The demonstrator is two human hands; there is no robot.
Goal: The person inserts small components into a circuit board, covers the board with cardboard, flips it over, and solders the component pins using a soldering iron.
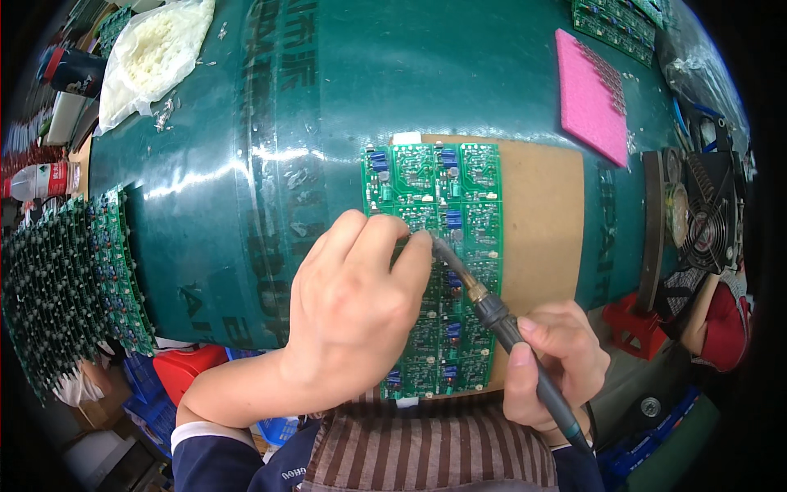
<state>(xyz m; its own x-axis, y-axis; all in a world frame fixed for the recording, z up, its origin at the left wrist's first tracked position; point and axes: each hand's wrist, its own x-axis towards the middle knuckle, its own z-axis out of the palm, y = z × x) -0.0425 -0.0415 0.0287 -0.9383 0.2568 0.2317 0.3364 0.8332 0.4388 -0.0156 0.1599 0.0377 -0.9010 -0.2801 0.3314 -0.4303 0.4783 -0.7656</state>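
Observation:
A panel of green circuit boards (482, 176), set with blue and other small parts, lies in front of me on a brown flat board (543, 213). My right hand (566, 357) grips a soldering iron (504, 324) by its dark handle, slanting up and left. Its tip comes down at the middle of the panel, right beside the fingertips of my left hand (348, 287). That left hand is bent over the panel's left half with thumb and fingers pinched together. Whatever sits between them is hidden, and so is the spot under the fingertips.
On the green mat (197, 221), a white bag of small pale parts (156, 53) lies far left. Pink foam (586, 98) bearing rows of small metal parts sits far right, near more circuit boards (611, 31). Stacked boards (49, 279) stand left; a black fan (709, 213) stands right.

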